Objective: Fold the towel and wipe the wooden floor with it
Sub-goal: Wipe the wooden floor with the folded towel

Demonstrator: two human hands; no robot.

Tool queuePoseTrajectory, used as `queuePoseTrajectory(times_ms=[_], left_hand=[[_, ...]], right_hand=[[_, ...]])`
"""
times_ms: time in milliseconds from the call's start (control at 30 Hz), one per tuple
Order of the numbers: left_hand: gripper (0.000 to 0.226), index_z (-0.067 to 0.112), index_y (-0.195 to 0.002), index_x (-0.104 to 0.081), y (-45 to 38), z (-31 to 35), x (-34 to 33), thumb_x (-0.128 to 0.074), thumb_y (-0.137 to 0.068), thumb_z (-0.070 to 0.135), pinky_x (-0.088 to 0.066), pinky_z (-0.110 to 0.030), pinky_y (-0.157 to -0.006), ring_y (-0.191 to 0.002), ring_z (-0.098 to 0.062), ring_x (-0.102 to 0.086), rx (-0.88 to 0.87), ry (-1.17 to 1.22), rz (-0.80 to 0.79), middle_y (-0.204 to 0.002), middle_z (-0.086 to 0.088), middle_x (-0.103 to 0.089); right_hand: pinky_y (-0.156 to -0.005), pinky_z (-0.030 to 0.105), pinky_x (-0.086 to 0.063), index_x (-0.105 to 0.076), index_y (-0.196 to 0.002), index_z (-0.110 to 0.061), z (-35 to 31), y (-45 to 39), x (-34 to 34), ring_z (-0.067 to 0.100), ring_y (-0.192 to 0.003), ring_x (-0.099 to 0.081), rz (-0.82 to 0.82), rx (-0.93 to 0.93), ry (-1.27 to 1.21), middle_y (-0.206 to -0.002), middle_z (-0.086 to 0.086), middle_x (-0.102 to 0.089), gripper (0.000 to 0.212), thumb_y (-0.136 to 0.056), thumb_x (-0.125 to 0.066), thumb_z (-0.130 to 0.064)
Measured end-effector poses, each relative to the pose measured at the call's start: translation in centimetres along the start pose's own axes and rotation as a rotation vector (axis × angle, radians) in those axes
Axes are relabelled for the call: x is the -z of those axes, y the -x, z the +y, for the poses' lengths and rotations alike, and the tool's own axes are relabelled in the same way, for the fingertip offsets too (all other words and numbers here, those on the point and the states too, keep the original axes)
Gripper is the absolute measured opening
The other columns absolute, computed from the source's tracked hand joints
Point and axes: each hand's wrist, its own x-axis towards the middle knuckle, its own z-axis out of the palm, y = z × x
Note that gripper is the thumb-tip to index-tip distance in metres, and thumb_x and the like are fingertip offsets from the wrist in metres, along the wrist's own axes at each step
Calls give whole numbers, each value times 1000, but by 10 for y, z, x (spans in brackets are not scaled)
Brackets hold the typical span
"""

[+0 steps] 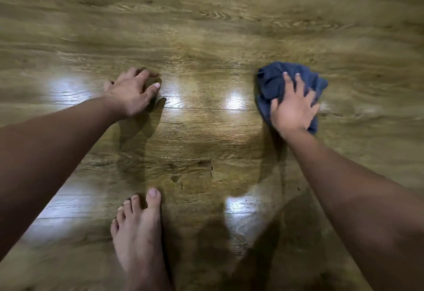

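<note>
A dark blue towel (pixel 273 82) lies bunched up on the wooden floor (pixel 206 27) at the right. My right hand (pixel 292 107) presses down on it with fingers spread, covering its near part. My left hand (pixel 132 92) rests on the bare floor at the left, fingers apart and bent, holding nothing. The towel looks crumpled rather than neatly folded. The picture is blurred by motion.
My bare left foot (pixel 140 233) stands on the floor near the bottom, between my arms. Bright light reflections (pixel 234 101) shine on the glossy planks between my hands. Plank floor stretches away on all sides.
</note>
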Motion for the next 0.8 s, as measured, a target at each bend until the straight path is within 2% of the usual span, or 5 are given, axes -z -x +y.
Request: queuePoseTrajectory(times_ms=[233, 367, 500, 633, 800], left_hand=[[49, 36, -147, -39, 11, -10, -5, -39, -101, 52, -22, -59, -111, -146, -26, -26, 1, -33, -30, -161, 0, -26], [47, 33, -142, -43, 25, -43, -9, -44, -99, 51, -25, -60, -109, -144, -27, -27, 108, -26, 62, -158, -2, -30], [48, 28, -140, -45, 59, -103, -11, -44, -97, 51, -26, -62, -106, -142, -28, -29, 459, 14, 242, -155, -4, -33], [51, 28, -143, -41, 124, -174, -21, -47, -97, 50, -18, -71, -108, -147, -29, -21, 760, 151, 292, -159, -6, -27], [71, 26, -158, -23, 242, -250, -68, -50, -97, 53, -3, -55, -122, -154, -32, 1, 1166, 302, 313, -168, -11, -4]], right_hand=[[-104, 63, -23, -26, -155, -37, -35, 19, -3, 42, -143, -24, 21, -262, -95, -165, -6, -17, 69, -92, -55, -36], [-102, 60, -27, -30, -153, -37, -94, 68, -12, 42, -141, -28, 50, -120, -116, -164, -5, -23, 72, -87, -58, -36], [-105, 61, -22, -32, -152, -38, -172, 127, -25, 40, -143, -26, 1, 107, -162, -163, -7, -23, 77, -82, -65, -35], [-107, 65, -20, -30, -153, -38, -228, 165, -31, 42, -145, -20, -71, 303, -173, -165, -6, -17, 75, -86, -62, -29], [-107, 67, -17, -26, -154, -39, -259, 181, -34, 43, -146, -16, -103, 296, -156, -166, -6, -14, 77, -87, -63, -29]])
